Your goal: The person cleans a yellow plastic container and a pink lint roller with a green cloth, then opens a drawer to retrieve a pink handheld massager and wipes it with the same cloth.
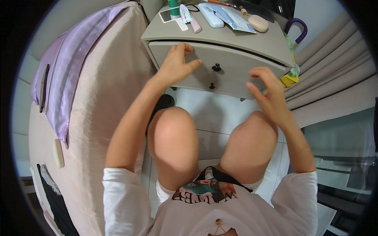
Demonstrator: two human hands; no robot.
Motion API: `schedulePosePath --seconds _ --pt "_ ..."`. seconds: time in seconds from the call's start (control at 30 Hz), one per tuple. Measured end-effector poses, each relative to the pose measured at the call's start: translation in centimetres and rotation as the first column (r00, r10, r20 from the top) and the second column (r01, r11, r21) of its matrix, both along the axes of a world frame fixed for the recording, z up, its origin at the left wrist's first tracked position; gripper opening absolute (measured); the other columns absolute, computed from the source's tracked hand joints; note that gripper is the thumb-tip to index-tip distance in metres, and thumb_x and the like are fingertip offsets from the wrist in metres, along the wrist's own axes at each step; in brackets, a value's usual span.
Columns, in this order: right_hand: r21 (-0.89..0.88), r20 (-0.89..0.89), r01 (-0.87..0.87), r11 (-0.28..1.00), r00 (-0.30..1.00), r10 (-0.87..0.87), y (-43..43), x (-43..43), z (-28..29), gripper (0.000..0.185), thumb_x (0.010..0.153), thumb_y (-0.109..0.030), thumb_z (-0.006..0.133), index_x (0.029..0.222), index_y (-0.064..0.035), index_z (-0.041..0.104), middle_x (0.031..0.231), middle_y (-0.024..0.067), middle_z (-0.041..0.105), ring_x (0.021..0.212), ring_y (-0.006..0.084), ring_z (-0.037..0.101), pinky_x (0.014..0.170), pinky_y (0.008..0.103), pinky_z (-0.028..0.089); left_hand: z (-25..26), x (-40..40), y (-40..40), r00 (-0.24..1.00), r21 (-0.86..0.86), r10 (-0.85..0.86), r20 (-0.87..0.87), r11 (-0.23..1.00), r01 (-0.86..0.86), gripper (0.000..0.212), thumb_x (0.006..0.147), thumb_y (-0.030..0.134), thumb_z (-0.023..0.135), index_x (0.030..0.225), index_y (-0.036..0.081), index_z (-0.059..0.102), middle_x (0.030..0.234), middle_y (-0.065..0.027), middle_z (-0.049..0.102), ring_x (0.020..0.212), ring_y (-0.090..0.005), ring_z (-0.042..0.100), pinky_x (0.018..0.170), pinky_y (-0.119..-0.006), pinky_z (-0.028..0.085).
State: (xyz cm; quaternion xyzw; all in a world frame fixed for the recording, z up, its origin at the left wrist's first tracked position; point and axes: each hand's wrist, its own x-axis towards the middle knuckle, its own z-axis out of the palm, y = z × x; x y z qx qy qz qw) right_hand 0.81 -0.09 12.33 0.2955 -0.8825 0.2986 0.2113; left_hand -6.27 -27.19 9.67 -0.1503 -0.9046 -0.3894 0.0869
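In front of me stands a grey nightstand point(159, 32). A narrow dark gap runs between its top and the upper drawer front point(236, 63), which has a black knob point(216, 67). A second black knob point(212, 86) shows lower down. My left hand point(178, 66) is at the drawer front's upper left, fingers bent and thumb apart, with nothing in it; whether the fingertips touch the drawer cannot be told. My right hand point(267, 90) is raised above my right knee, before the drawer's right part. Its fingers are curved, apart from the thumb, and it holds nothing.
On the nightstand lie a white hand mirror point(182, 26), a white tube point(185, 14), a pale blue case point(211, 16), a flat packet point(236, 21) and a beige oval case point(258, 23). A bed point(97, 88) stands left, a curtain point(330, 59) right, with an umbrella handle point(301, 31) nearby.
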Motion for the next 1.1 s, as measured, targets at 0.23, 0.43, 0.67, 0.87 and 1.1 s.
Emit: schedulePosePath --seconds 0.23,0.43,0.67,0.87,1.1 --pt "0.537 0.662 -0.415 0.734 0.747 -0.062 -4.5 -3.7 -4.6 0.053 0.077 -0.027 0.063 0.120 -0.0057 0.043 0.102 0.0207 0.052 0.099 0.0370 0.052 0.083 0.0447 0.042 2.7 -1.8 -0.3 0.979 -0.236 -0.018 0.203 0.970 0.067 0.059 0.077 0.035 0.063 0.117 -0.005 0.044 0.119 -0.0223 0.046 0.113 -0.0294 0.044 0.095 -0.035 0.034" --pt "0.584 0.661 -0.223 0.780 0.689 -0.298 -7.8 -7.7 -14.1 0.060 0.076 -0.028 0.062 0.126 -0.0045 0.039 0.115 0.0240 0.050 0.111 0.0373 0.047 0.092 0.0414 0.041 1.7 -1.1 -0.2 0.978 -0.281 -0.030 0.205 0.956 0.088 0.064 0.077 0.036 0.062 0.120 -0.006 0.041 0.122 -0.0255 0.043 0.117 -0.0333 0.041 0.098 -0.037 0.033" --pt "0.481 0.612 -0.086 0.872 0.745 -0.264 -9.3 -5.7 -15.5 0.050 0.072 -0.025 0.060 0.113 0.0017 0.050 0.107 0.0242 0.056 0.102 0.0358 0.054 0.089 0.0410 0.043 -2.6 1.7 -2.8 0.932 -0.410 -0.049 0.358 0.889 0.204 0.061 0.074 0.033 0.065 0.118 -0.004 0.044 0.115 -0.0287 0.045 0.111 -0.0385 0.043 0.095 -0.040 0.036" --pt "0.488 0.645 -0.191 0.852 0.737 -0.205 -9.2 -1.4 -14.9 0.048 0.073 -0.028 0.060 0.109 0.0020 0.053 0.102 0.0238 0.058 0.098 0.0368 0.056 0.087 0.0416 0.044 -4.5 4.8 -2.9 0.917 -0.491 -0.084 0.389 0.824 0.284 0.062 0.072 0.029 0.067 0.120 -0.002 0.042 0.117 -0.0265 0.042 0.112 -0.0402 0.041 0.094 -0.042 0.036" --pt "0.529 0.744 -0.407 0.745 0.645 -0.176 -9.8 2.2 -12.9 0.047 0.076 -0.029 0.057 0.109 0.0038 0.053 0.103 0.0242 0.058 0.101 0.0357 0.055 0.088 0.0413 0.043 -4.6 7.5 -3.6 0.879 -0.602 -0.074 0.470 0.701 0.381 0.068 0.074 0.036 0.064 0.125 0.001 0.037 0.127 -0.0207 0.039 0.120 -0.0380 0.035 0.095 -0.050 0.033"
